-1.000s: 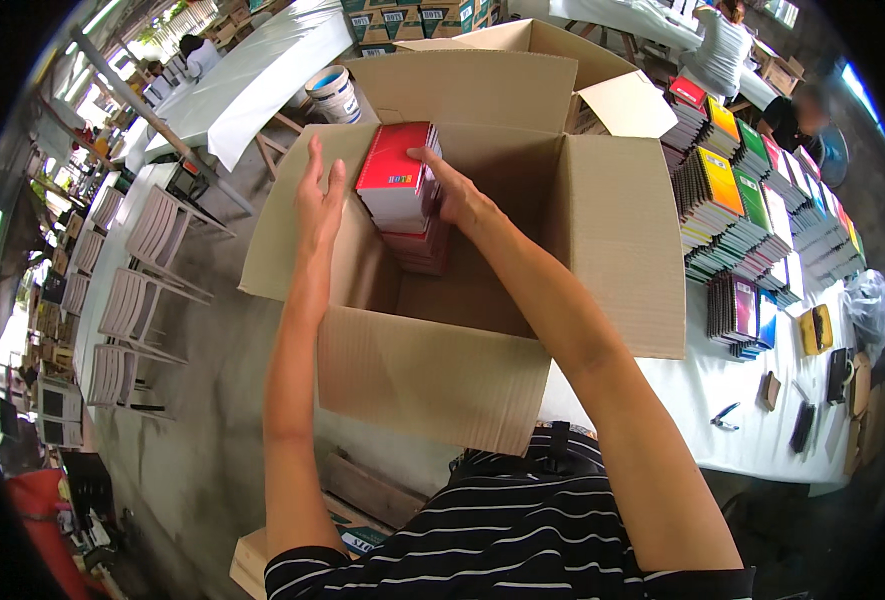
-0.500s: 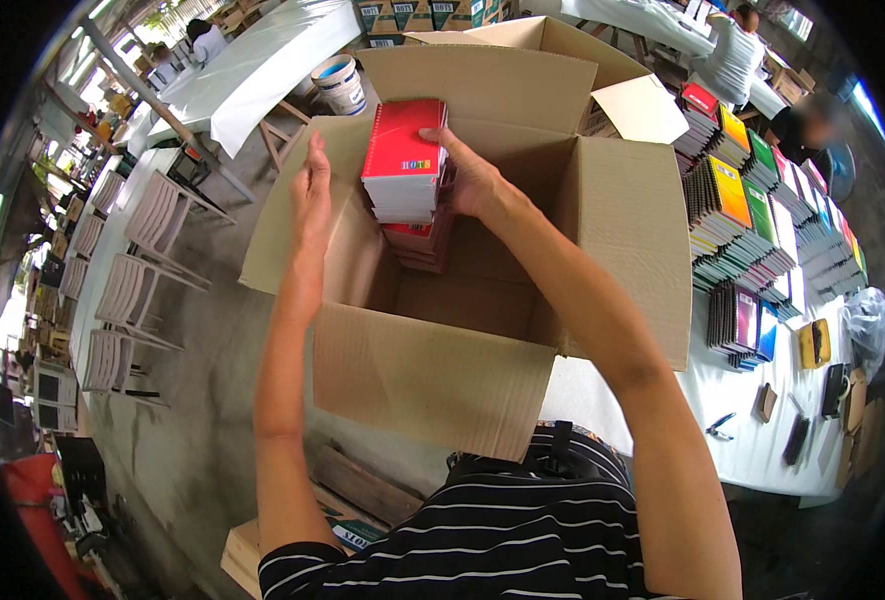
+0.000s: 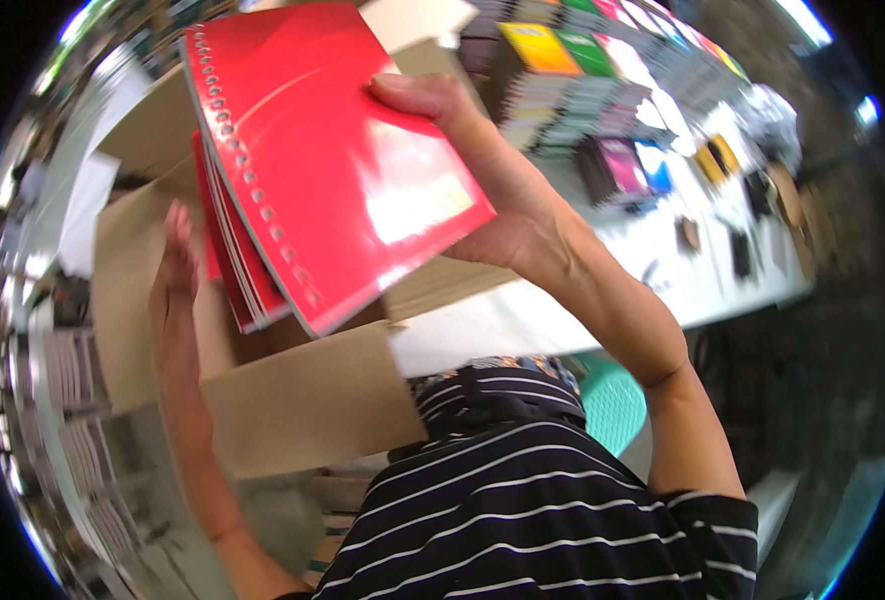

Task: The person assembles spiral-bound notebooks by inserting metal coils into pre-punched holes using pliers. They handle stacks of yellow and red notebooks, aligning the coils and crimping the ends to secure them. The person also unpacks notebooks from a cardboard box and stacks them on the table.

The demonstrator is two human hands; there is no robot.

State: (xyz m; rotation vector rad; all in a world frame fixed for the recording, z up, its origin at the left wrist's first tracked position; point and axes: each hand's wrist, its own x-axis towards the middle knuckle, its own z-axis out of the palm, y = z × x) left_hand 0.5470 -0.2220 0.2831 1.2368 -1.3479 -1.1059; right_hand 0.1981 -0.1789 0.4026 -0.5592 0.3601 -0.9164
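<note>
My right hand (image 3: 477, 180) grips a red spiral-bound notebook (image 3: 332, 160), thumb on its glossy cover and fingers hidden underneath. It is raised close to the camera, tilted, over the open cardboard box (image 3: 312, 410). More red notebooks (image 3: 224, 235) show under its spiral edge; whether they are in the hand or resting in the box I cannot tell. My left hand (image 3: 177, 262) is at the box's left side, blurred a little, fingers stretched out and nothing in them. Most of the box's inside is hidden by the notebooks.
On the white table (image 3: 482, 315) to the right stand stacks of notebooks with yellow covers (image 3: 540, 48) and other colours. A shorter purple stack (image 3: 617, 168), a yellow object (image 3: 717, 158) and a clear plastic bag (image 3: 767, 125) lie nearer. A turquoise stool (image 3: 612, 405) is beside me.
My right hand has lifted red notebooks from the left side of the box up toward the camera. My left hand has come down lower. The view has turned rightward.
</note>
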